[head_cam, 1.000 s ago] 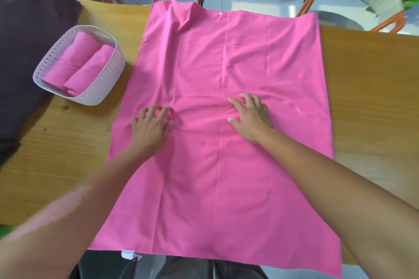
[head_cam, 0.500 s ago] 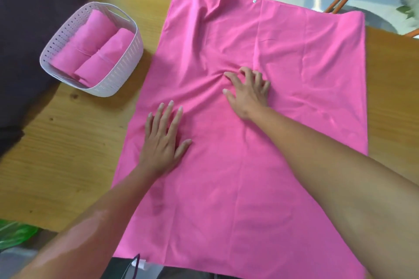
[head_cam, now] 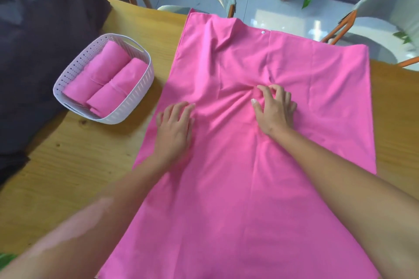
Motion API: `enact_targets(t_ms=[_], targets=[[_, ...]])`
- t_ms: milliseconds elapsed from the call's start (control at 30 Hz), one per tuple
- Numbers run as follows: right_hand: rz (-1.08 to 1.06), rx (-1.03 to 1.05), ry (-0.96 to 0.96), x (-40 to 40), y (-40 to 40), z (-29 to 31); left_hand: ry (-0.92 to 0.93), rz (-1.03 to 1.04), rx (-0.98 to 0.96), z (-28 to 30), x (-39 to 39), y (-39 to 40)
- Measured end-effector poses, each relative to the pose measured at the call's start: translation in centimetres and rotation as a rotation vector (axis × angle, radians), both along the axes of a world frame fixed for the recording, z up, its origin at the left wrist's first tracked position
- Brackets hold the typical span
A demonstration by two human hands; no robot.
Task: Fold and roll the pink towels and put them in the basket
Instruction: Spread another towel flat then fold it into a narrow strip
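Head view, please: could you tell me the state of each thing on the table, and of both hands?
Pink towel: spread flat, unfolded, bunched at the middle.
Basket: upright, holding two rolled towels.
Left hand: flat on the towel.
Right hand: fingers curled, pinching the fabric.

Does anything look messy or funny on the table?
A little. The big pink towel isn't smooth: it is bunched into wrinkles under the right hand, whose fingers pinch it. The left hand rests flat. The two rolled towels sit neatly in the basket.
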State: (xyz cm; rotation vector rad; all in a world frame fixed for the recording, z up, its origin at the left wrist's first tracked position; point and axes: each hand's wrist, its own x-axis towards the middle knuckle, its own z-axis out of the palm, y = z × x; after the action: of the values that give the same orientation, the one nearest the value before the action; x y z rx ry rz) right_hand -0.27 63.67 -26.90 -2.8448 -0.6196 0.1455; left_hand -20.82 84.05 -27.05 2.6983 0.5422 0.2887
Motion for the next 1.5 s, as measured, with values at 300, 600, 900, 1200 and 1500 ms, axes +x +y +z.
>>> enact_targets(t_ms=[300,600,900,1200,1500], targets=[[-0.07,-0.004,0.019,5.9,0.4,-0.5,0.155,0.017,-0.06,-1.0,15.4,7.1],[-0.291,-0.117,-0.034,13.8,-5.1,-2.7,0.246,0.083,0.044,-2.8,17.7,8.5],[-0.322,0.028,-0.081,16.2,-5.8,-1.8,0.194,-0.027,0.031,-2.0,22.7,8.1],[-0.507,-0.068,-0.063,23.1,-13.5,-3.6,0.203,0.001,0.124,-4.0,24.5,10.5],[-0.644,0.167,-0.157,18.6,-12.2,-2.4,0.228,0.068,0.009,-2.7,24.8,6.9]])
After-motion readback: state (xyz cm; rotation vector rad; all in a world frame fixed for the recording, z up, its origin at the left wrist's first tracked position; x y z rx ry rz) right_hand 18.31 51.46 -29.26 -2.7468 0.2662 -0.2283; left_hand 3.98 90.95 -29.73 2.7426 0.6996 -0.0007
